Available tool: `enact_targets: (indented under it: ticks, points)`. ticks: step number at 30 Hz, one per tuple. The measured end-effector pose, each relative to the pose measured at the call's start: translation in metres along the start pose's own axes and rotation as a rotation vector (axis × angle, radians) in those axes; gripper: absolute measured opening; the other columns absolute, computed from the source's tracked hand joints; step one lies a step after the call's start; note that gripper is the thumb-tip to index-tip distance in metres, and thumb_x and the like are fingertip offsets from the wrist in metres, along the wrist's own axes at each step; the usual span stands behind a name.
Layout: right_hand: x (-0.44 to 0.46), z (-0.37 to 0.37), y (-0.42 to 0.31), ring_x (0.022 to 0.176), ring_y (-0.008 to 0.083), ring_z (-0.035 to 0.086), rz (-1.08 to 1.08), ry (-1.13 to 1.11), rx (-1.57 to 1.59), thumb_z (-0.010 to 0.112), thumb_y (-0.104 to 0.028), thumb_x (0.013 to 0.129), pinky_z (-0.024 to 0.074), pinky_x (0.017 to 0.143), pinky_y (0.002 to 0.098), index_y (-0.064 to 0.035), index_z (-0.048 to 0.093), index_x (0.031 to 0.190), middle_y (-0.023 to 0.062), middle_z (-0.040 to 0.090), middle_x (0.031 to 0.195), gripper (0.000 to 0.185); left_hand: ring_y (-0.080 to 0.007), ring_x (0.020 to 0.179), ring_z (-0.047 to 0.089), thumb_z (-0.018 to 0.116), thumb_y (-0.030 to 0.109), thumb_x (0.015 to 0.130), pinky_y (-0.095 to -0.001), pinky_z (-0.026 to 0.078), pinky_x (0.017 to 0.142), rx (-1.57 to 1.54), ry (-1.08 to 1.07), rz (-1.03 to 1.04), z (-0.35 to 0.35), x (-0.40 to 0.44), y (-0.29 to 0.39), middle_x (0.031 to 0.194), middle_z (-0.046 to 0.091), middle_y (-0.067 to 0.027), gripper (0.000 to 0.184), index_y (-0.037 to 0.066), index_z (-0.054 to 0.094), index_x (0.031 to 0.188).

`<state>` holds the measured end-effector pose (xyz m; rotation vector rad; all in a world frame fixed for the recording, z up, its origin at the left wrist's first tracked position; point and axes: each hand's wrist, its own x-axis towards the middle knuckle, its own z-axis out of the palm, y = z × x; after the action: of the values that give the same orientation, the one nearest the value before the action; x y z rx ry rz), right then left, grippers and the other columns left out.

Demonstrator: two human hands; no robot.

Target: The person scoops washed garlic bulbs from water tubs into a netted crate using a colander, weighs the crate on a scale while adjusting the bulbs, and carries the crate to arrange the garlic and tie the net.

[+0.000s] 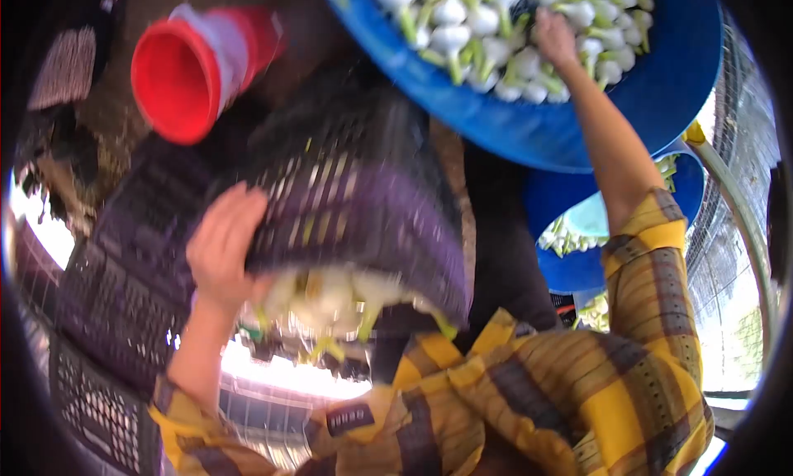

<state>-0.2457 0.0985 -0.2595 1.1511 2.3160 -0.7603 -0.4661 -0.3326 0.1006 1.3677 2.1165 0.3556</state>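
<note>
filling the upper right, big blue tub, its near wall curving toward the wearer. yellow-brown plaid shirt across the bottom, sleeves ending around the forearms. dark purple crate mid-left, slatted, tipped so its open mouth faces the wearer's body, motion-blurred. other dark crates at far left, beside and below the tipped one in view. smaller blue tub under the right arm, partly hidden by it, pale green-white stuff inside. red bucket upper left, lying tilted, mouth toward the camera, whitish cloth or bag around its side. left hand on the crate's left edge, fingers close together over the outer wall, thumb apart at the mouth, gripping the edge. right hand down in the big tub, fingers bent and pointing into the load; blurred, can't tell whether they pinch anything. smallest, white bulbs with green stalks, heaped in the big tub around the right hand; more bulbs sit in the crate's mouth just beside the left thumb, a few stalks poking past the rim.
</note>
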Motion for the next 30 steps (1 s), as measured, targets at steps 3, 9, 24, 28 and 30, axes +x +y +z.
enact_targets:
  ticks: [3, 9, 24, 28, 30]
  points:
    - [-0.095, -0.045, -0.066, 0.115, 0.0385, 0.05, -0.275, 0.114, 0.245, 0.039, -0.038, 0.096, 0.0399, 0.096, 0.0399, -0.0027, 0.053, 0.123, 0.025, 0.053, 0.123, 0.047, -0.0367, 0.1, 0.061, 0.068, 0.018, 0.058, -0.0405, 0.05, 0.086, 0.012, 0.006, -0.077, 0.012, -0.003, 0.018, 0.104, 0.064, -0.0163, 0.054, 0.001, 0.061, 0.109]
    - [-0.335, -0.112, -0.141, 0.119, 0.0305, 0.05, -0.369, -0.164, 0.685, 0.054, -0.029, 0.091, 0.0384, 0.099, 0.0362, -0.0009, 0.038, 0.137, 0.0213, 0.051, 0.127, 0.056, -0.0284, 0.108, 0.057, 0.072, 0.028, 0.068, -0.0364, 0.049, 0.087, 0.024, 0.021, -0.129, 0.043, -0.005, 0.03, 0.114, 0.061, -0.0113, 0.057, 0.008, 0.057, 0.119]
    - [-0.416, -0.075, -0.164, 0.087, 0.0378, 0.063, -0.074, 0.201, 0.313, 0.061, -0.018, 0.075, 0.0486, 0.075, 0.0415, -0.0053, 0.06, 0.113, 0.0232, 0.065, 0.089, 0.041, -0.0385, 0.132, 0.03, 0.058, 0.0, 0.076, -0.0446, 0.025, 0.11, -0.241, 0.629, -0.945, 0.137, -0.303, 0.016, 0.142, 0.029, -0.0259, 0.077, -0.004, 0.02, 0.142]
    - [-0.407, -0.073, -0.163, 0.089, 0.038, 0.062, -0.063, 0.135, 0.312, 0.062, -0.019, 0.077, 0.048, 0.078, 0.0426, -0.0055, 0.062, 0.107, 0.0226, 0.065, 0.09, 0.034, -0.0229, 0.114, 0.051, 0.058, 0.0, 0.084, -0.0333, 0.038, 0.097, -1.118, 0.621, -0.945, 0.166, -0.313, 0.002, 0.127, 0.051, -0.0171, 0.063, -0.004, 0.027, 0.138]
    - [-0.404, -0.077, -0.156, 0.089, 0.0379, 0.062, -0.089, 0.115, 0.32, 0.062, -0.02, 0.077, 0.0479, 0.078, 0.0429, -0.006, 0.063, 0.105, 0.0221, 0.065, 0.09, 0.031, -0.0218, 0.112, 0.052, 0.058, 0.001, 0.085, -0.0326, 0.041, 0.094, -1.155, 0.438, -1.003, 0.155, -0.31, -0.006, 0.126, 0.052, -0.014, 0.056, -0.002, 0.033, 0.135]
